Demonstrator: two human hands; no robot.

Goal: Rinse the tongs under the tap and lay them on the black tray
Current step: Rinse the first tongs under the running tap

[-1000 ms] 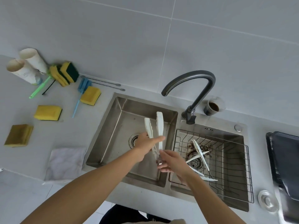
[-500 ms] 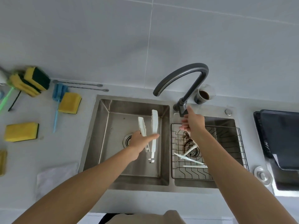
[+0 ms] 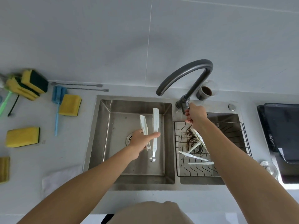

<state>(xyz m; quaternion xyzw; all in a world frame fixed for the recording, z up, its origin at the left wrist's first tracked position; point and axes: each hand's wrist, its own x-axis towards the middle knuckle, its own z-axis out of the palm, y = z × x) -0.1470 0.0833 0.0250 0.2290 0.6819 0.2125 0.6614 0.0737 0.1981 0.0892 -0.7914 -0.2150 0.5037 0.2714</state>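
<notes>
The left hand point(image 3: 140, 141) holds the white tongs point(image 3: 151, 131) over the left basin of the sink point(image 3: 103, 135), fingers point(image 3: 153, 135) wrapped around both arms near the hinge, tips splayed apart toward the back wall. The right hand point(image 3: 195, 114) is closed on the handle at the base of the grey tap point(image 3: 186, 75). The black tray point(image 3: 281, 128) sits at the table's right edge, well apart.
</notes>
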